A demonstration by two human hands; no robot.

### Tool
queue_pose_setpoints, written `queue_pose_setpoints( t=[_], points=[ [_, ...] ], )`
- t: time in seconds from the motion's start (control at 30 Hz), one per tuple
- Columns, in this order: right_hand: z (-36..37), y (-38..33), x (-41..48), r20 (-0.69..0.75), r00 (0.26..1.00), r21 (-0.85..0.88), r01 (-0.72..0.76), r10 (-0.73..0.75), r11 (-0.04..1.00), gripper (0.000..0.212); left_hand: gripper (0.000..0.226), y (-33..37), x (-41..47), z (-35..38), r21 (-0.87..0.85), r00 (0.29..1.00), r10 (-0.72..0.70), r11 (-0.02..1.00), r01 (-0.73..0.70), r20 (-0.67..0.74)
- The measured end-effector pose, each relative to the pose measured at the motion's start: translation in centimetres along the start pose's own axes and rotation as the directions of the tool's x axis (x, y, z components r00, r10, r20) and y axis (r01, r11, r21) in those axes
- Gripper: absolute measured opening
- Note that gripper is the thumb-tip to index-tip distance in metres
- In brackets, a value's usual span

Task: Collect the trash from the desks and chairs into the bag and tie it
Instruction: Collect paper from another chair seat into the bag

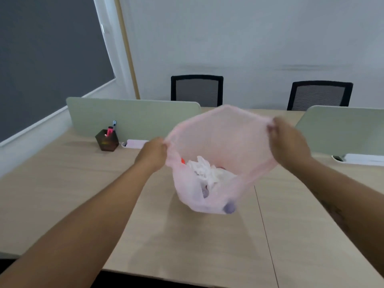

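bag (220,142): pink, sheer, mouth wide, frame centre | trash (207,171): white wads inside | left hand (153,153), right hand (287,140): grip pinching rim | above worktop (83,194)

Quick count, going off the desk (68,194): one pink bag (220,142) above it, two hands on the bag, two black chairs (197,90) behind it, two green dividers (133,117) standing on it, one dark pen holder (107,140) on it by the left divider.
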State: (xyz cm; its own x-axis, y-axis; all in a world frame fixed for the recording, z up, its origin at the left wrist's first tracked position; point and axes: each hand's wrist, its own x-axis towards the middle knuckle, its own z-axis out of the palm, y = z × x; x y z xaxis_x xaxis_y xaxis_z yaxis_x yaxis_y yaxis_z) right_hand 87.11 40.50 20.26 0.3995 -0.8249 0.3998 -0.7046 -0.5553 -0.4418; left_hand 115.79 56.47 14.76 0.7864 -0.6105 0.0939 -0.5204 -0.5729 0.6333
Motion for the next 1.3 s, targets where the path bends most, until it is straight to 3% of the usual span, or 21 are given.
queue_pose_setpoints(
  t=[0.07,0.17,0.3,0.37,0.47,0.63,0.8,0.87,0.93,1.13,1.3],
  points=[
    [0.8,1.0,-0.3,0.178,0.984,-0.071,0.032,-0.019,0.997,0.027,0.028,-0.6,0.3,-1.2,0.125,0.999,-0.020,0.992,0.026,-0.049],
    [0.2,0.9,0.7,0.000,1.000,0.017,0.019,-0.019,1.000,0.020,0.034,-2.0,1.2,-4.5,0.122,0.978,-0.022,0.991,0.048,-0.207],
    [1.1,-1.0,1.4,0.050,0.994,0.128,0.090,-0.097,0.988,0.022,0.023,-4.3,-1.2,-7.0,0.218,0.993,0.005,0.976,0.022,-0.122],
    [2.0,-2.2,1.7,0.093,0.984,0.219,0.130,-0.154,0.967,0.024,0.019,-6.2,-3.8,-8.9,0.267,0.985,-0.043,0.960,0.088,-0.170],
    [3.4,-5.3,2.0,0.148,0.938,0.322,0.255,-0.314,0.912,0.025,0.014,-9.3,-9.9,-12.6,0.302,0.933,-0.204,0.907,0.294,-0.295],
    [6.1,-10.5,1.0,0.151,0.814,0.425,0.458,-0.561,0.780,0.022,0.046,-14.6,-24.6,-17.1,0.474,0.766,-0.486,0.603,0.642,-0.420],
    [8.2,-13.8,-1.6,0.172,0.742,0.475,0.514,-0.648,0.714,0.020,0.069,-19.9,-37.6,-17.0,0.306,0.478,-0.739,0.371,0.877,-0.474],
    [9.0,-14.5,-2.4,0.193,0.719,0.478,0.526,-0.668,0.704,0.022,0.075,-21.6,-40.3,-15.6,0.148,0.445,-0.802,0.422,0.894,-0.399],
    [9.5,-14.9,-2.8,0.207,0.706,0.465,0.538,-0.678,0.703,0.023,0.082,-22.4,-41.4,-13.8,0.062,0.468,-0.810,0.479,0.876,-0.354],
    [9.7,-14.7,-2.1,0.252,0.761,0.449,0.455,-0.597,0.769,0.026,0.083,-20.8,-41.4,-11.3,0.122,0.454,-0.805,0.443,0.888,-0.382],
    [8.5,-15.4,-2.0,0.276,0.781,0.477,0.395,-0.560,0.785,0.025,0.080,-16.6,-41.1,-7.6,0.026,0.473,-0.786,0.506,0.862,-0.399]
  ],
)
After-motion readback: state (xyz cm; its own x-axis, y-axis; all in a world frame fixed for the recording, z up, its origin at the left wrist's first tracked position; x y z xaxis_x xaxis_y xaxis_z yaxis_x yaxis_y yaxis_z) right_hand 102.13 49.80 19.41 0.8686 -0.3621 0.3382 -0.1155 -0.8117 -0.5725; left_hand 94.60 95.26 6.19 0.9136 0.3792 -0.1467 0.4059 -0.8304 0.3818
